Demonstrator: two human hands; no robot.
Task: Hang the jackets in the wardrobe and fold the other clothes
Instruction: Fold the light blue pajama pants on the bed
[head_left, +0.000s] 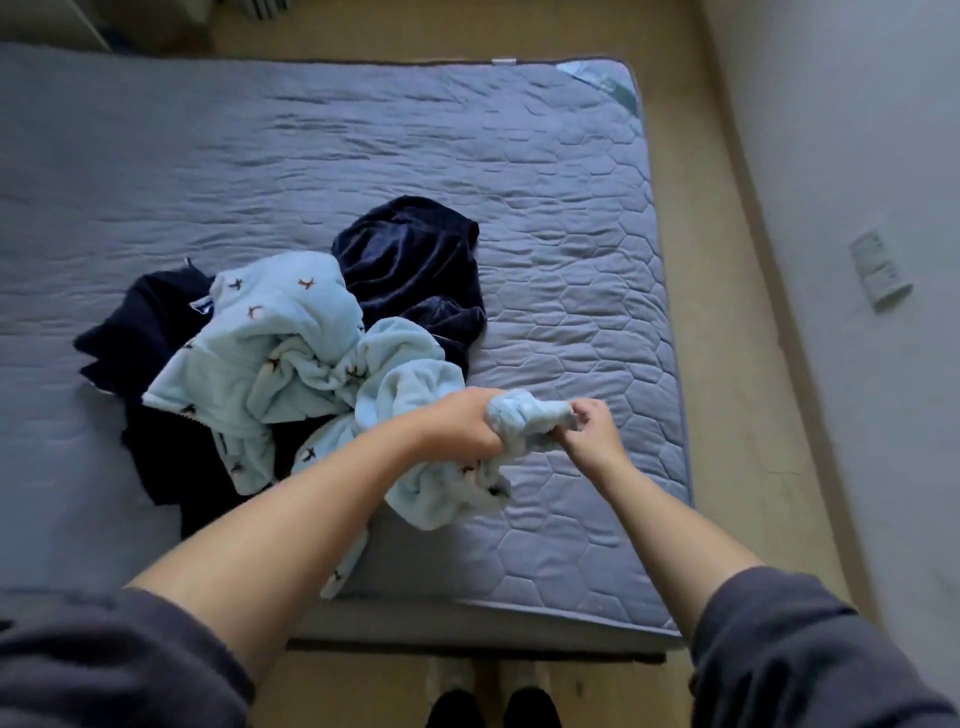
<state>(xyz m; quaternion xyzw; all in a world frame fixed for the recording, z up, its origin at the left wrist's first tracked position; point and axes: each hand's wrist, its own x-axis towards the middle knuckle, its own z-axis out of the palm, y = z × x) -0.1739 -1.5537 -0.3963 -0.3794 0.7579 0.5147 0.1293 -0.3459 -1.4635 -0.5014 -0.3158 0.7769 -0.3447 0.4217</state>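
Note:
A light blue fleece garment (291, 353) with small dark bird prints lies crumpled in the middle of the bed. My left hand (460, 423) grips a bunched sleeve or leg of it, and my right hand (589, 428) pinches the end of that same piece just to the right. Behind the fleece lies a dark navy velvety garment (410, 270). Another dark navy piece (140, 332) sits under the fleece to the left, partly hidden.
The bed (571, 249) has a grey-blue quilted cover, with bare cover all around the pile. Wooden floor (727, 291) runs along its right side up to a white wall (857, 156). My feet in slippers (493, 691) stand at the bed's near edge.

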